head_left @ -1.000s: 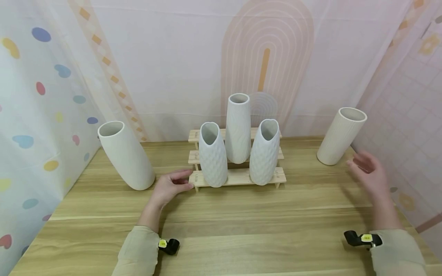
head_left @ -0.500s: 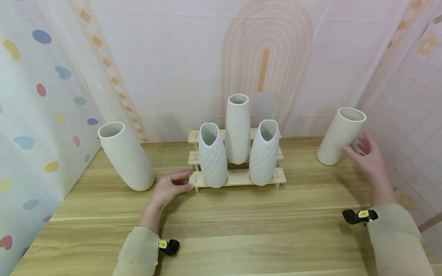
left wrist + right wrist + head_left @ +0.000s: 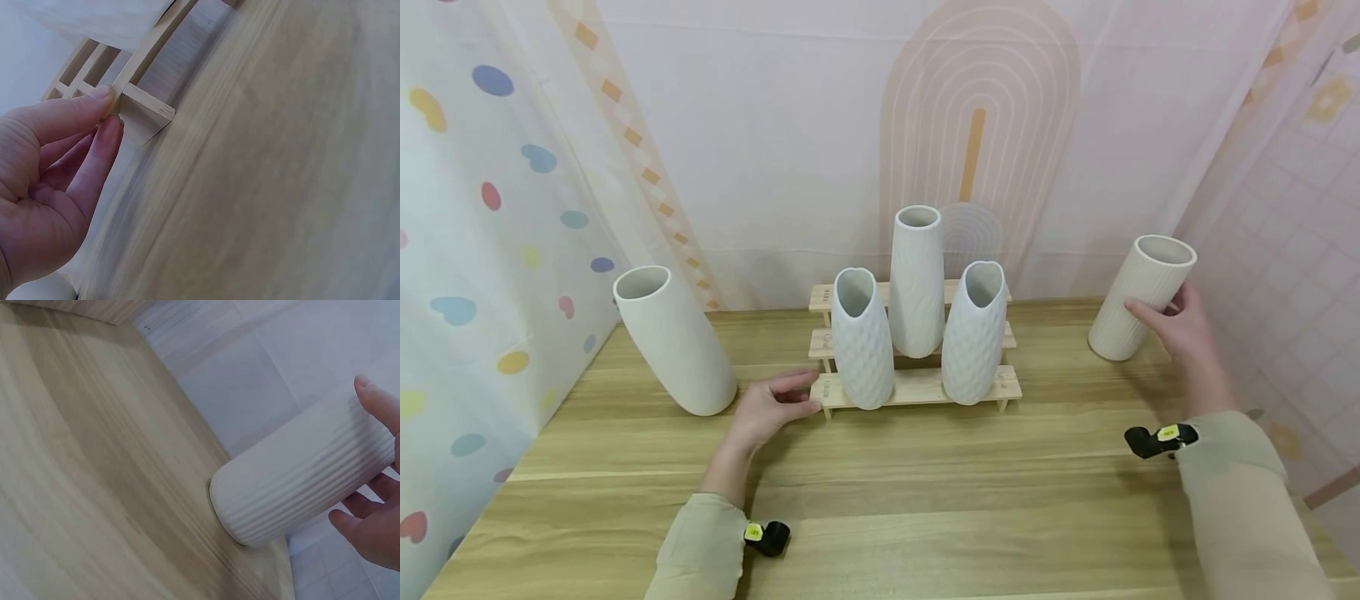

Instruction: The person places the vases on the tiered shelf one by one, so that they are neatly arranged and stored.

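Observation:
My left hand [image 3: 767,408] pinches the left end of the lowest shelf of a small tiered wooden stand [image 3: 917,385]; in the left wrist view, thumb and fingertips meet at the stand's corner [image 3: 147,106]. Two dimpled white vases, the left vase [image 3: 865,358] and the right vase [image 3: 973,350], stand on the low shelf. A taller white vase [image 3: 917,283] rises behind them. On the right, a ribbed white vase [image 3: 1138,292] stands on the table with my right hand [image 3: 1183,333] around its side. The thumb lies across its front; the fingers are spread behind, contact unclear.
A smooth white vase [image 3: 677,342] stands on the table left of my left hand. Patterned curtains [image 3: 760,150] hang behind and at both sides of the wooden table [image 3: 940,500].
My right hand has moved up and left to the ribbed vase, its thumb now across the front. My left hand and the vases have stayed in place.

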Demonstrator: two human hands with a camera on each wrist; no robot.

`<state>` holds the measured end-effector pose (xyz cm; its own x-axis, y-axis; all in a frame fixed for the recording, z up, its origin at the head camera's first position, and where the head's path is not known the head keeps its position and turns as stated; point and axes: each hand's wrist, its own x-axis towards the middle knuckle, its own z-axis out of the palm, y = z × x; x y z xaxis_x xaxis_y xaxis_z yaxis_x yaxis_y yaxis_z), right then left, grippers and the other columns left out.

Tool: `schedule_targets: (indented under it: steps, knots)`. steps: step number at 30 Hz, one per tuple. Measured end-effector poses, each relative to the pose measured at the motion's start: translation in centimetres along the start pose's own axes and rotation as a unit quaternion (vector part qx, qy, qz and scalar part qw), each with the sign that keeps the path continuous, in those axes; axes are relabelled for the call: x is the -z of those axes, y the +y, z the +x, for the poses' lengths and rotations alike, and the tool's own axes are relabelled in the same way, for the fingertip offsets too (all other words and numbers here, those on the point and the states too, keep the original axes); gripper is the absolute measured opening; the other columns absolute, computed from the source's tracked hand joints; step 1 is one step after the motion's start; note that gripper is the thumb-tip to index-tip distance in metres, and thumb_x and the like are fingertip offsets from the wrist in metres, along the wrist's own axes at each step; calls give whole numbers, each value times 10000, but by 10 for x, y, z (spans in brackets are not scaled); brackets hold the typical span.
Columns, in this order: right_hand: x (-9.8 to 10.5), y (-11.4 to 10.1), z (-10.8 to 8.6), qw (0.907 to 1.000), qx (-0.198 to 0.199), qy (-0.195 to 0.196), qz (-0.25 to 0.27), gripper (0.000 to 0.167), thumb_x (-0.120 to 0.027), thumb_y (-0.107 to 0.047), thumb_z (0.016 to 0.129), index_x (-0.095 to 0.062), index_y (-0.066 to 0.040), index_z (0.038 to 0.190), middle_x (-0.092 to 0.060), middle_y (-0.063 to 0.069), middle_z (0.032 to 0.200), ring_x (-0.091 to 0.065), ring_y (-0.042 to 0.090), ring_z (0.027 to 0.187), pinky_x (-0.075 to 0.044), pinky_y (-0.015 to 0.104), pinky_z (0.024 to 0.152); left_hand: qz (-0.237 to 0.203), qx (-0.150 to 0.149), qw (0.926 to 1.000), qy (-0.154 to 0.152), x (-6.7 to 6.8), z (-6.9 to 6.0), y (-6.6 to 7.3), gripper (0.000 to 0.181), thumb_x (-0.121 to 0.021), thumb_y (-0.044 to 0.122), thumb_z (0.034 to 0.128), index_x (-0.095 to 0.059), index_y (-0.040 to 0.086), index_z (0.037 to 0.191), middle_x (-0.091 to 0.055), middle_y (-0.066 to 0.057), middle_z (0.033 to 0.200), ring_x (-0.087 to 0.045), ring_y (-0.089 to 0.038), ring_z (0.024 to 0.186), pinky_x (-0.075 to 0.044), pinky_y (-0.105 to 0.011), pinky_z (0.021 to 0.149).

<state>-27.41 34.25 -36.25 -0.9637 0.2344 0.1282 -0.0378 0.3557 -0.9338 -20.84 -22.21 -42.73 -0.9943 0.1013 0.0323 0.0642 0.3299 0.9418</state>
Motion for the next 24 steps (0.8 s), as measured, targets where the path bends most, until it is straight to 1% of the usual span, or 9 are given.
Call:
schedule_targets:
  steps: [3,7,10,13,16,18,20,24]
  knots:
    - [-3,-2,3,9998,-74,77,180,809,-708,-277,928,-219,-238,1572,-325,147,1506,-387,258,1281,-309,436,1118,2,-14,10000,-5,0,0,0,500,-809,69,830,-640,-5,1295,-547,-188,1397,-627,-229,1033,-524,-187,777]
    - [-5,-4,5,9997,-144,65,207,864,-706,-270,929,-146,-212,1584,-245,180,1574,-321,306,1366,-271,486,1141,19,-16,10000,-7,0,1,-2,500,-810,70,828,-641,-4,1293,-551,-185,1393,-629,-209,1020,-524,-189,778]
    - [-6,-5,5,9997,-168,106,170,882,-710,-266,926,-128,-192,1585,-229,197,1579,-307,320,1381,-276,488,1140,33,-10,10000,-1,0,1,-3,499,-811,70,827,-643,-7,1290,-555,-187,1388,-632,-171,997,-528,-195,778]
    - [-7,-6,4,9995,-198,222,83,882,-722,-272,916,-150,-190,1583,-262,196,1565,-338,315,1358,-304,472,1127,60,4,10000,8,0,1,-3,499,-812,72,825,-645,-5,1289,-555,-185,1389,-635,-138,979,-530,-199,779]
    - [-8,-6,3,9992,-172,360,-102,865,-744,-281,896,-215,-165,1571,-335,194,1519,-401,297,1294,-357,451,1088,85,18,10000,16,0,0,-2,500,-810,70,828,-641,-7,1292,-550,-188,1392,-635,-162,993,-528,-194,778]
    - [-10,-6,1,9989,-128,376,-234,855,-755,-287,886,-250,-143,1560,-383,189,1475,-438,272,1236,-387,438,1051,85,34,10000,28,0,0,-1,498,-809,69,828,-642,-6,1292,-551,-186,1393,-635,-192,1010,-525,-191,776]
    - [-11,-6,-1,9987,-47,359,-372,840,-767,-294,876,-288,-114,1541,-427,174,1417,-462,233,1174,-411,420,1008,61,21,10000,17,0,-1,0,498,-805,67,832,-637,-11,1295,-546,-193,1397,-631,-223,1026,-525,-190,776]
    - [-16,-10,-6,9991,239,188,-306,804,-778,-268,872,-328,-144,1526,-457,119,1363,-473,185,1138,-419,360,949,16,1,10000,7,0,-1,2,498,-802,65,835,-634,-14,1297,-541,-197,1400,-632,-223,1028,-527,-191,774]
